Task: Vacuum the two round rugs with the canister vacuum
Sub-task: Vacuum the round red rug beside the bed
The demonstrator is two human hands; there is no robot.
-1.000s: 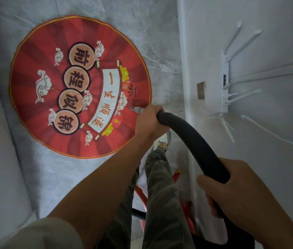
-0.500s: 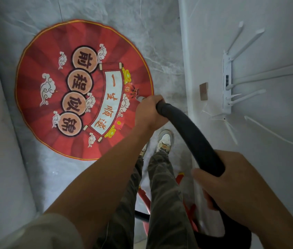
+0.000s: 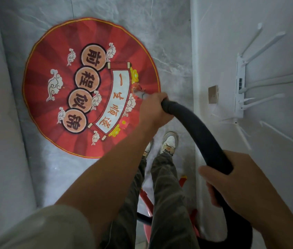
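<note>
Red round rug (image 3: 92, 87) lies at 10 o'clock on floor. L hand (image 3: 153, 110) grips hose (image 3: 199, 133) tip, nozzle (image 3: 140, 94) at rug's 3 o'clock edge; R hand (image 3: 241, 182) clasps slack. We'd sweep slow, overlapping passes twd 9 o'clock.

the left hand (image 3: 153, 109) hides most of the blurred nozzle (image 3: 141, 94); the legs (image 3: 167, 194) cover the red vacuum (image 3: 146, 198).

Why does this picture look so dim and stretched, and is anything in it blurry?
Head view: dim, flat light, no glare; the wide lens makes the near forearms loom large; the print on the round rug is fairly sharp; the nozzle tip ahead of the left hand gripping the hose is smeared, likely by motion.
</note>
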